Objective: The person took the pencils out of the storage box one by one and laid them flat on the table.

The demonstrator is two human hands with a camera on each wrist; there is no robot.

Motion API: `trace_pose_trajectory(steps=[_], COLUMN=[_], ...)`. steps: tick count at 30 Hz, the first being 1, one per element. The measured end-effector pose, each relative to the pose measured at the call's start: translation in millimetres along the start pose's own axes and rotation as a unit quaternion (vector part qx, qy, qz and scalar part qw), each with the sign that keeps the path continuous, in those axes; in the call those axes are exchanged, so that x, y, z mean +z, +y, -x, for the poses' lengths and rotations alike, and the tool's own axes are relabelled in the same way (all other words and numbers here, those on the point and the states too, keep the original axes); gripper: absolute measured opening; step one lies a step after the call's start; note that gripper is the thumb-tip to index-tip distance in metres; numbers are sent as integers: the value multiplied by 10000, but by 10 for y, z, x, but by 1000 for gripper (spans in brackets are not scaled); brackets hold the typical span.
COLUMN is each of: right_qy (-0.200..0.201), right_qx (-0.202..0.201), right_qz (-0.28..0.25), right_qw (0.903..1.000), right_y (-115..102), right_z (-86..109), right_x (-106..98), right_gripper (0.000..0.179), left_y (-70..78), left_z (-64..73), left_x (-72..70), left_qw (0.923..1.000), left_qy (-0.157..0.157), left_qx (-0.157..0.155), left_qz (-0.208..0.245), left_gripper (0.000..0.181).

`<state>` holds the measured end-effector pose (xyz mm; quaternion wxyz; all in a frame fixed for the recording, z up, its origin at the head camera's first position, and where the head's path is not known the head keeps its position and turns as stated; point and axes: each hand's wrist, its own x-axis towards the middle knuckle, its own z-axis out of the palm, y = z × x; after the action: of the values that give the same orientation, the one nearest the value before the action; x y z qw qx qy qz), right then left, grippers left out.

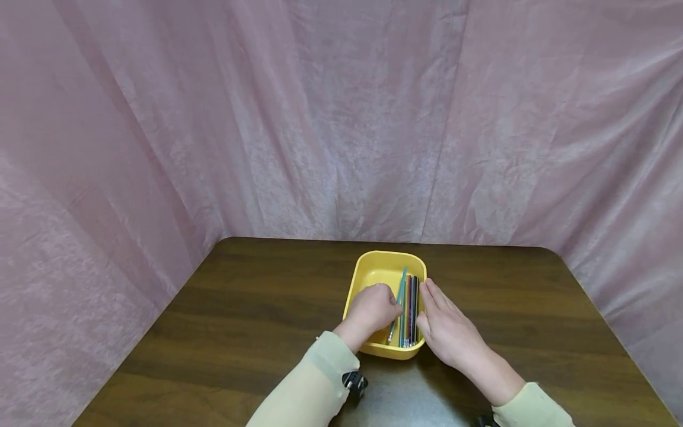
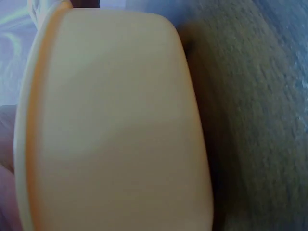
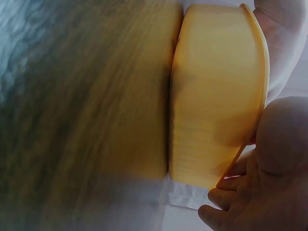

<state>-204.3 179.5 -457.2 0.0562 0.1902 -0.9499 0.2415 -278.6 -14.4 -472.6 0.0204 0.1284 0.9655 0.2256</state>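
Observation:
A yellow plastic bin [image 1: 384,354] stands on the table with several pencils [image 1: 411,308] lying lengthwise along its right side, their eraser ends toward me. One light blue pencil [image 1: 401,284] slants across the left of this row. My left hand [image 1: 372,308] reaches in over the left rim, fingers curled, and pinches that pencil around its middle; the fingertips are partly hidden. On the other side my right hand [image 1: 452,332] lies along the right rim with its fingers extended. In the right wrist view its fingers [image 3: 224,197] are at the rim of the bin.
The brown wood-grain table [image 1: 256,308] reaches out on both sides of the bin. Behind it hangs a pink curtain [image 1: 341,118], which also runs along the left and right sides.

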Motion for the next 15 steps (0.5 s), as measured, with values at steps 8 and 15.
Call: trace_pose_trajectory(steps=[8, 15], right_qy=[-9, 54], right_qx=[9, -30], right_qz=[7, 16], right_qw=[10000, 10000], right_y=[11, 17], right_z=[14, 15], right_x=[-4, -2], right_gripper=[63, 62], left_y=[48, 170], left_z=[155, 391], left_x=[-147, -449], left_qw=[9979, 9957], left_qy=[395, 402], left_qx=[154, -108], left_qz=[495, 827], left_gripper=[40, 17])
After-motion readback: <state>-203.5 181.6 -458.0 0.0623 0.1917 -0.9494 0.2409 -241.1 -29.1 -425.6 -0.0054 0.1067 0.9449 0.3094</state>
